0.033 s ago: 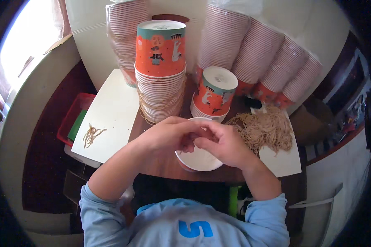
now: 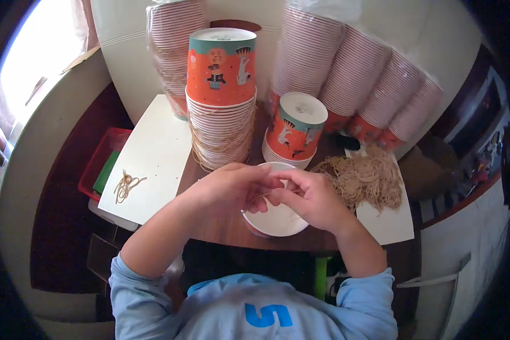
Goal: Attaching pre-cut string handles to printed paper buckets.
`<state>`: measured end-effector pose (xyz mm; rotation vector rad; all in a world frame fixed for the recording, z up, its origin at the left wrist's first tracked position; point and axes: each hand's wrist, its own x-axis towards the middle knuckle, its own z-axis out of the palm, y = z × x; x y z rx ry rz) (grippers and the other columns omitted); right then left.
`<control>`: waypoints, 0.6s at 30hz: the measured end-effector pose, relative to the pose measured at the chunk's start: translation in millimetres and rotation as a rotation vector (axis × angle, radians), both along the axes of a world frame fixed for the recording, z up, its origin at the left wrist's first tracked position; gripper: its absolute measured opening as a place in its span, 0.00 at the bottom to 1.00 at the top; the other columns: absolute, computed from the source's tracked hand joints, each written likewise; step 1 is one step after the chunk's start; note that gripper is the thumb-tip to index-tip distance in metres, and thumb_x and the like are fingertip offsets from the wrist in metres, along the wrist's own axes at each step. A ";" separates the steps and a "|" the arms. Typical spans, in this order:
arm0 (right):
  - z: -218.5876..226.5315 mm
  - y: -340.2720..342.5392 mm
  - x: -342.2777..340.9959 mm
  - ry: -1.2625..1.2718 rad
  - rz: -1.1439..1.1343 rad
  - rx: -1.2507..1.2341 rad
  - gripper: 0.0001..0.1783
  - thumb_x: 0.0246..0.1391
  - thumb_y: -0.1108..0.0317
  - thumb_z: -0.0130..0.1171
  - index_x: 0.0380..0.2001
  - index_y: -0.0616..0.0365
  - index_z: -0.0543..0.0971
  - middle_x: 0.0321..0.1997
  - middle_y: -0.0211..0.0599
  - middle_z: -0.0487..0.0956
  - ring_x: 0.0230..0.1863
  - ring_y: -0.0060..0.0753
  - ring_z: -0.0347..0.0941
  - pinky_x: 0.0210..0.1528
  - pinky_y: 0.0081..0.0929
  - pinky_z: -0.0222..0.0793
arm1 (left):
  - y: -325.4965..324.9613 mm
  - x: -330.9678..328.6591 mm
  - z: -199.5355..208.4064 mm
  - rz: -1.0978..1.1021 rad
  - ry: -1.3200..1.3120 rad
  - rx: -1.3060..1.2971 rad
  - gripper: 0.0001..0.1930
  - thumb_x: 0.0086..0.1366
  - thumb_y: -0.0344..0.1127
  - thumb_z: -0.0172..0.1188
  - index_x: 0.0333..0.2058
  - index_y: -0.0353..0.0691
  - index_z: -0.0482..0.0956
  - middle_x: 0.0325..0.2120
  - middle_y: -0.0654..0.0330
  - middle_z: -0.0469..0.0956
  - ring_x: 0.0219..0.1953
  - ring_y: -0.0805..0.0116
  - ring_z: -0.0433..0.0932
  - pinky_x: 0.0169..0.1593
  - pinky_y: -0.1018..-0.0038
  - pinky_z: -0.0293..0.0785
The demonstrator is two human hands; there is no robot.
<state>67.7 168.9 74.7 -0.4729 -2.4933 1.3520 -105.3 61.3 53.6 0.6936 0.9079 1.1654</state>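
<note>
Both of my hands meet above an upright paper tub with a white inside, close to the table's front edge. My left hand has its fingers curled around part of a thin tan cord. Opposite it, my right hand pinches the same cord between thumb and forefinger. The fingers partly hide the cord, so I cannot see whether it is knotted. Just behind stands a short stack of upside-down orange and green tubs. To its left rises a taller stack, with cord hanging around its rims.
A tangled heap of tan cord lies at the right on a white board. Several loose cord pieces rest on the left board. Plastic-wrapped tub stacks lean along the back. A red crate is beyond the left edge.
My fingertips have shifted slightly and spread a little, so more of the cord shows between them. The tubs and cord heap have stayed put.
</note>
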 end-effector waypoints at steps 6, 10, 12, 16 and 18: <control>-20.6 13.3 10.5 0.138 -0.032 0.199 0.07 0.52 0.70 0.59 0.29 0.63 0.79 0.26 0.36 0.78 0.27 0.24 0.73 0.31 0.24 0.68 | -22.6 7.2 -22.3 -0.018 -0.103 -0.169 0.17 0.68 0.39 0.47 0.47 0.30 0.72 0.33 0.53 0.79 0.31 0.69 0.78 0.39 0.75 0.74; -24.3 14.3 16.7 0.140 -0.066 0.169 0.07 0.52 0.69 0.59 0.29 0.63 0.79 0.26 0.36 0.78 0.28 0.25 0.73 0.32 0.24 0.68 | -27.8 11.1 -20.5 0.027 -0.025 -0.116 0.12 0.65 0.28 0.51 0.47 0.32 0.71 0.30 0.58 0.78 0.30 0.74 0.77 0.37 0.79 0.75; -23.7 14.7 19.8 0.037 -0.011 0.184 0.07 0.52 0.69 0.59 0.29 0.62 0.79 0.26 0.36 0.78 0.29 0.27 0.74 0.33 0.26 0.68 | -29.8 14.1 -18.2 0.069 0.007 -0.081 0.13 0.65 0.27 0.50 0.48 0.31 0.70 0.29 0.59 0.78 0.30 0.75 0.76 0.37 0.80 0.74; -22.5 18.0 19.5 -0.036 0.092 0.318 0.15 0.51 0.66 0.60 0.41 0.61 0.76 0.39 0.44 0.78 0.41 0.37 0.76 0.42 0.31 0.70 | -30.6 20.2 -10.7 0.083 0.279 0.117 0.18 0.64 0.24 0.49 0.52 0.34 0.63 0.28 0.60 0.77 0.30 0.78 0.74 0.36 0.81 0.71; -30.1 14.2 13.2 0.230 -0.010 0.470 0.29 0.50 0.65 0.62 0.54 0.57 0.67 0.51 0.40 0.72 0.51 0.31 0.71 0.50 0.30 0.68 | -30.9 24.5 -2.1 0.098 0.379 0.130 0.20 0.63 0.23 0.49 0.54 0.35 0.60 0.28 0.60 0.76 0.30 0.78 0.73 0.36 0.81 0.70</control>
